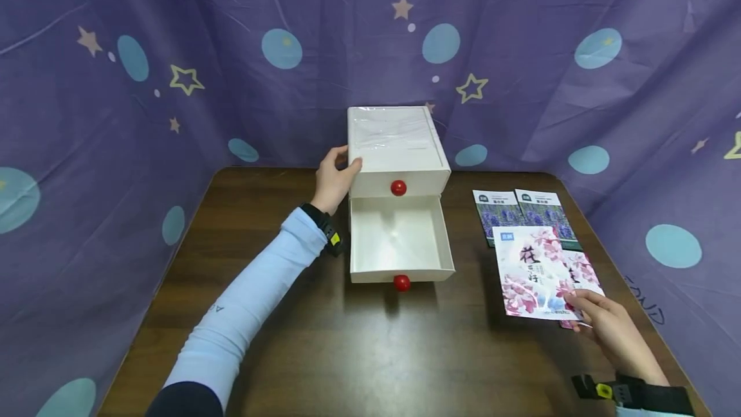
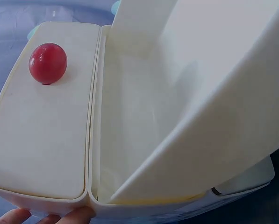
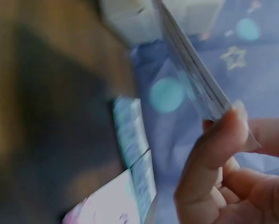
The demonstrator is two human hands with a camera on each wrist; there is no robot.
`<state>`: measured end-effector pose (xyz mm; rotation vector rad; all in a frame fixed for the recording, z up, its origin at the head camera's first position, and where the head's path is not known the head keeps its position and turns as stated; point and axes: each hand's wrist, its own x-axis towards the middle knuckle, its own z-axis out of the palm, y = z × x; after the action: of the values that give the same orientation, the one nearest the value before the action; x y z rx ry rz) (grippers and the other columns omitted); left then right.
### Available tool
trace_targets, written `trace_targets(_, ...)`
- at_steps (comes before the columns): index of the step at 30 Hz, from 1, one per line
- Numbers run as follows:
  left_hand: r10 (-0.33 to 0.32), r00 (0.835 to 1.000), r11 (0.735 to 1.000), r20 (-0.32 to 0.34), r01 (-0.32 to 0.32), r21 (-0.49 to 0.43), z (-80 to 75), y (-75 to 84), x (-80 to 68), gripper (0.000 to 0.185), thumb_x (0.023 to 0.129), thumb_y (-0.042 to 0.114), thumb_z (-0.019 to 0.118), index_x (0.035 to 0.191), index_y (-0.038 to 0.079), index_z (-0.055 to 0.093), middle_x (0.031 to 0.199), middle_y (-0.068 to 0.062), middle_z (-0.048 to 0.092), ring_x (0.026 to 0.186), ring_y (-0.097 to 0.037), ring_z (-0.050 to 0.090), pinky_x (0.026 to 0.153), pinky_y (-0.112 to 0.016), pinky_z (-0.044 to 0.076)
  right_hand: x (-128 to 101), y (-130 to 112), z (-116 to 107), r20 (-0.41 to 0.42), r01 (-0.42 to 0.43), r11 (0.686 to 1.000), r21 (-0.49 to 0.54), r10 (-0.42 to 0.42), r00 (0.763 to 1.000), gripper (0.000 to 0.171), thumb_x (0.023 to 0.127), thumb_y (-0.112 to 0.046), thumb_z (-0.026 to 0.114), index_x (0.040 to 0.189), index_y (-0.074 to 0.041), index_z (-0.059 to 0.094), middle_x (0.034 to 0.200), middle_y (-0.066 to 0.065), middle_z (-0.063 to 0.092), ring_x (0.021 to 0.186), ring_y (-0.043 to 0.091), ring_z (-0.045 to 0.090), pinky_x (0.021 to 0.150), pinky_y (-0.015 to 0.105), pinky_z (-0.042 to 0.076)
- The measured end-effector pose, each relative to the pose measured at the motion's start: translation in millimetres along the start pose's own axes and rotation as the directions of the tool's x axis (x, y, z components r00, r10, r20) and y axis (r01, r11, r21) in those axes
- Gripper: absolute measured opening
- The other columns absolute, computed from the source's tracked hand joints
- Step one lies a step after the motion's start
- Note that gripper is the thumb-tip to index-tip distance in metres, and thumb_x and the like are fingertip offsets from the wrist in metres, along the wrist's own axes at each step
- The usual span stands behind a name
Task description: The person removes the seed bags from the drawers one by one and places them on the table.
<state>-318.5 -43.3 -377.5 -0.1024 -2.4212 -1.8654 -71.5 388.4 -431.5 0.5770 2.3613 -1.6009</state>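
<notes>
Purple star-and-dot cloth (image 1: 173, 31) hangs all round a dark wooden table (image 1: 359, 352), and a white drawer box (image 1: 398, 147) sits at the back middle of it.

Starting from the hands: the left hand (image 1: 332, 179) is curled round the box's left top edge, thumb up on the lid, fingers down the side. Its fingertips (image 2: 76, 214) peek in at the bottom of the left wrist view, touching the box's shell. The person wears a pale blue sleeve (image 1: 249, 301) on that arm.

The right hand (image 1: 608, 327), off to the right of the box and nearer the person, pinches the near corner of a pink flower packet (image 1: 535, 272) between thumb and fingers; the packet shows big dark Chinese characters, too small to read properly. A second pink packet (image 1: 585, 272) lies under it.

The box's lower drawer (image 1: 399, 240) is pulled out, red knob (image 1: 402, 283) in front. The upper drawer is closed, with its own red knob (image 1: 398, 188). Just right of the box lie two lavender packets (image 1: 523, 214), side by side.
</notes>
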Motion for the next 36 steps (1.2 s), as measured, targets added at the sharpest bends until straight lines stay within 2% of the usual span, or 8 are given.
trace_targets(2,-0.002,1.000,1.000,0.002,0.002,-0.002,0.0,0.0,0.2,0.048,0.089,0.032,0.061,0.132,0.015,0.049,0.124,-0.010,0.051,0.107,-0.024,0.054,0.083,-0.035,0.049,6,9,2,-0.011,-0.023,0.992,-0.123,0.022,1.000,0.050,0.097,-0.039,0.046,0.115,0.007,0.050,0.093,-0.002,0.053,0.077,0.008,0.055,0.068,0.032,0.054)
trace_targets(5,-0.004,1.000,1.000,0.004,0.004,-0.007,0.2,-0.5,0.7,0.048,0.089,0.032,0.061,0.132,0.015,0.049,0.124,-0.010,0.051,0.106,-0.023,0.054,0.084,-0.035,0.049,14,18,6,-0.043,-0.017,0.962,-0.274,0.005,0.999,0.046,0.097,-0.033,0.046,0.107,0.011,0.052,0.088,0.006,0.057,0.072,0.013,0.057,0.063,0.031,0.053)
trace_targets(9,-0.003,1.000,1.000,0.008,0.004,-0.013,0.4,-0.9,0.9,0.048,0.088,0.032,0.061,0.132,0.015,0.049,0.124,-0.010,0.051,0.106,-0.023,0.054,0.084,-0.035,0.049,19,25,9,-0.095,0.026,0.875,-0.483,-0.081,0.992,0.041,0.095,-0.028,0.049,0.094,0.012,0.057,0.076,0.008,0.060,0.064,0.015,0.056,0.055,0.029,0.048)
trace_targets(12,0.001,1.000,1.000,0.008,0.000,-0.013,0.2,-1.2,1.2,0.048,0.089,0.033,0.061,0.132,0.015,0.048,0.124,-0.010,0.051,0.106,-0.023,0.054,0.083,-0.035,0.049,22,28,10,-0.108,0.044,0.813,-0.581,-0.130,0.986,0.037,0.093,-0.026,0.051,0.086,0.008,0.060,0.066,0.005,0.059,0.058,0.015,0.054,0.051,0.030,0.041)
trace_targets(17,0.008,1.000,1.000,-0.001,-0.008,-0.013,0.1,-0.6,1.2,0.047,0.089,0.032,0.061,0.131,0.014,0.049,0.123,-0.010,0.052,0.104,-0.023,0.055,0.082,-0.035,0.049,25,30,12,-0.124,0.025,0.766,-0.642,-0.136,0.983,0.036,0.092,-0.027,0.054,0.079,0.006,0.061,0.060,0.003,0.055,0.056,0.018,0.049,0.050,0.030,0.035)
trace_targets(22,0.008,1.000,1.000,-0.002,-0.008,-0.007,0.4,0.0,0.4,0.047,0.089,0.032,0.061,0.131,0.014,0.049,0.123,-0.010,0.052,0.106,-0.023,0.054,0.084,-0.035,0.049,29,34,17,-0.180,-0.057,0.741,-0.669,-0.088,0.980,0.038,0.091,-0.028,0.056,0.080,0.009,0.061,0.063,0.007,0.051,0.060,0.022,0.047,0.050,0.030,0.035)
trace_targets(31,0.014,1.000,1.000,-0.024,-0.014,0.000,2.3,-0.8,0.4,0.045,0.089,0.030,0.062,0.130,0.014,0.051,0.122,-0.009,0.053,0.110,-0.022,0.051,0.085,-0.034,0.048,32,36,29,-0.249,-0.174,0.726,-0.666,0.004,0.968,0.037,0.090,-0.024,0.058,0.081,0.012,0.058,0.062,0.010,0.049,0.059,0.024,0.046,0.050,0.032,0.036)
trace_targets(36,0.008,1.000,1.000,-0.025,-0.008,0.006,2.6,-2.1,0.2,0.046,0.088,0.032,0.062,0.129,0.015,0.051,0.122,-0.008,0.053,0.110,-0.022,0.052,0.085,-0.033,0.048,35,38,30,-0.250,-0.185,0.711,-0.678,0.014,0.968,0.036,0.090,-0.021,0.058,0.077,0.012,0.059,0.060,0.009,0.049,0.056,0.023,0.046,0.050,0.031,0.037)
